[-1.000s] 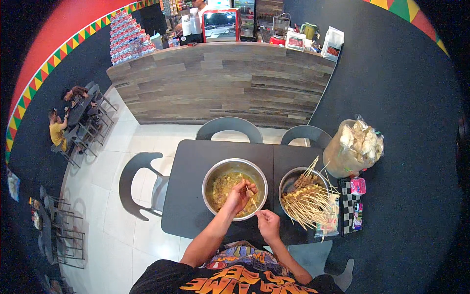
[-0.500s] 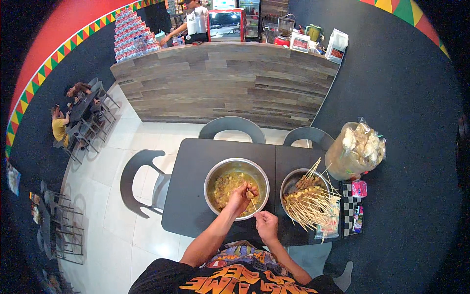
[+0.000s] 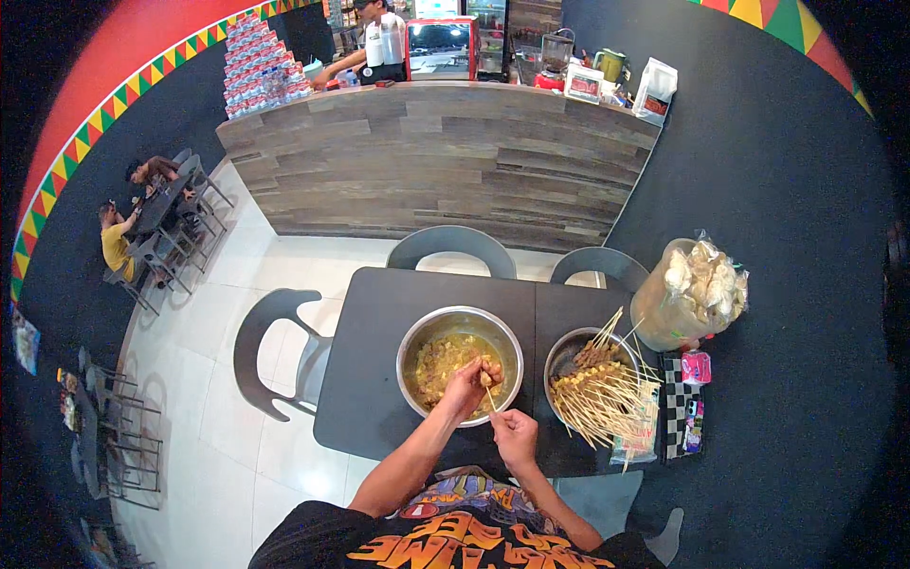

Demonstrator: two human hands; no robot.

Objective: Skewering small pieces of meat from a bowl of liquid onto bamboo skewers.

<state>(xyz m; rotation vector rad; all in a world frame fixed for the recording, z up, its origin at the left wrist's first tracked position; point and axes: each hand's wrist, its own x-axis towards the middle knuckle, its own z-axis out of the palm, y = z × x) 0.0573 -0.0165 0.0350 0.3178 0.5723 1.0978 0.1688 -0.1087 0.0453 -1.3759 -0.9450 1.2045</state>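
Observation:
A steel bowl [image 3: 407, 368] of small meat pieces in yellow marinade [image 3: 438, 358] stands on the dark table before me. My left hand [image 3: 464, 387] is over the bowl's near right part, its fingers closed round a piece of marinated meat [image 3: 487, 378]. A thin wooden skewer [image 3: 490, 399] runs from that meat down to my right hand [image 3: 515, 436], which pinches its lower end just outside the rim. To the right, a second steel bowl [image 3: 560, 353] holds many loaded skewers [image 3: 599, 403], their bare ends fanned toward me.
Under the skewers' ends lies a printed plastic packet [image 3: 637, 431]. Further right are a checkered tray [image 3: 674, 408] with small packets and a large tub [image 3: 657, 302] of bagged puffy snacks. Chairs [image 3: 450, 248] stand around the table [image 3: 365, 327]. A co-worker [image 3: 379, 43] is behind the wood-clad counter [image 3: 445, 161].
My right hand has shifted very slightly left with the skewer's end. My left hand stays over the bowl, its fingers still round the meat. The whole view has shifted a little.

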